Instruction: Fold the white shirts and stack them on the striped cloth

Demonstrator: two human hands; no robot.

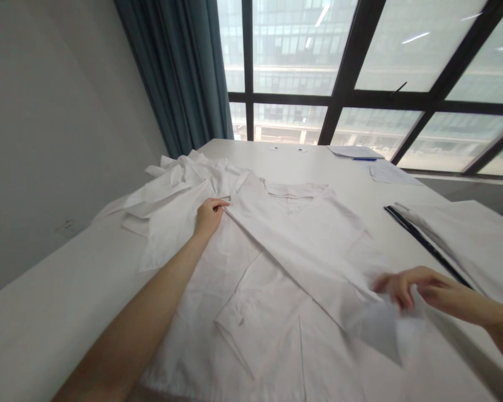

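Observation:
A white long-sleeved garment [285, 229] with a V-shaped neckline lies spread on the table, its neck pointing away from me. One sleeve is laid slantwise across the body, from the left shoulder toward the lower right. My left hand [209, 216] is closed in a pinch on the fabric edge near that shoulder. At the lower right, my right hand [406, 286] grips the garment's raised fabric; the fingers are curled and blurred by motion. A small flap [240, 324] with a button-like detail shows on the lower body.
A rumpled heap of white cloth [180, 184] lies at left, beside the wall. On the right is folded white cloth [469, 240] with a black bar [427, 245] along its edge. Papers [356, 152] and a blue pen [364, 159] lie at the far side, before the windows.

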